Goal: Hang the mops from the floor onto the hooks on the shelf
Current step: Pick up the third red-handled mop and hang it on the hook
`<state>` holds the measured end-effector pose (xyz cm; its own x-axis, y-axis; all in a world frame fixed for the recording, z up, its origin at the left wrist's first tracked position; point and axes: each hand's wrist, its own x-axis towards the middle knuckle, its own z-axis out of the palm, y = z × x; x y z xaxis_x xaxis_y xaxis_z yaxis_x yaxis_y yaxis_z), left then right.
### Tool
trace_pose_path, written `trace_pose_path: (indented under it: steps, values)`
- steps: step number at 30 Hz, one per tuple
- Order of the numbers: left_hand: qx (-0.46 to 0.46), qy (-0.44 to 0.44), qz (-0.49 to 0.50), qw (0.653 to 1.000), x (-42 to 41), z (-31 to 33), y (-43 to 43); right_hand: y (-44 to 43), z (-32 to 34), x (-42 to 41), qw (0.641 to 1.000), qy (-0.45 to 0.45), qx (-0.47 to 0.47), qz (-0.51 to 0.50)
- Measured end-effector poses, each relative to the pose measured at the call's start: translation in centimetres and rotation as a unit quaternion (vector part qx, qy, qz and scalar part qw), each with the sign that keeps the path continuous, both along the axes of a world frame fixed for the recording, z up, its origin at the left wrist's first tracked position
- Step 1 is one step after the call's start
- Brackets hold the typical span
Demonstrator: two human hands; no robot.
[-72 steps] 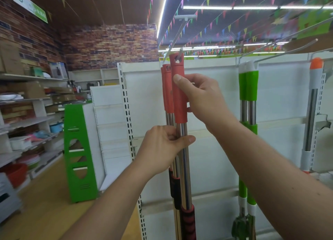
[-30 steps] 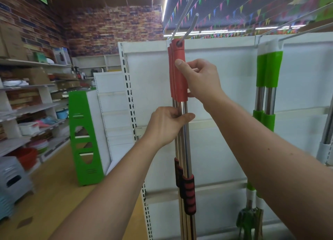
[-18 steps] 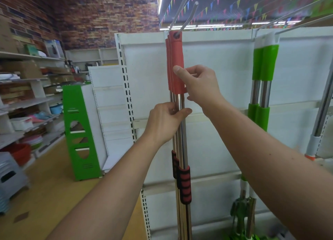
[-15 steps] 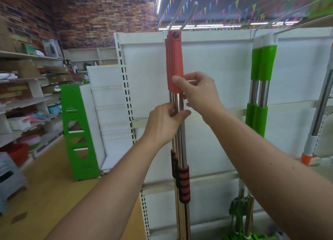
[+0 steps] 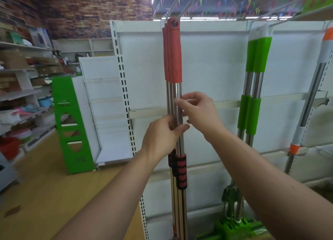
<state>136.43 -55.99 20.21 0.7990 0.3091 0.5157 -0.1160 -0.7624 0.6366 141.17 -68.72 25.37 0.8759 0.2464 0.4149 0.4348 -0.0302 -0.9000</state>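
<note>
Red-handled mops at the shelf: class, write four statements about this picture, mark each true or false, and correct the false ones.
1. The front red-handled mop hangs by its end hole from a hook. True.
2. The left hand grips the metal pole. True.
3. The right hand holds the red grip at the top. False: it is lower, at the bare metal pole, fingers loose.
4. The green-handled mops lie on the floor. False: they hang to the right at the shelf panel.

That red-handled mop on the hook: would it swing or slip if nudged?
The red-handled mop hangs from one hook, so it would probably swing. Its shiny metal pole looks stiff and perhaps slippery; the ribbed foam sleeve likely offers better hold.
</note>
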Motion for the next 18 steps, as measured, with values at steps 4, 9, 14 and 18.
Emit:
trace_pose_path:
  steps: [4, 9, 14, 18]
  values:
    - [-0.056, 0.022, -0.014, 0.998, -0.8, -2.8, -0.4, -0.3, -3.1, -0.3, 0.999, 0.036, -0.005, -0.003]
    - [-0.099, 0.048, -0.016, 0.994, -2.1, -6.1, -0.8, -0.8, -6.8, -1.1, 0.998, 0.063, -0.016, -0.005]
    - [-0.122, 0.039, -0.018, 0.992, -3.3, -7.2, -0.9, -1.3, -9.2, -2.2, 0.995, 0.090, -0.026, -0.027]
    - [-0.142, 0.043, -0.037, 0.988, -4.4, -8.2, -0.6, -1.6, -10.7, -3.2, 0.994, 0.102, -0.015, -0.040]
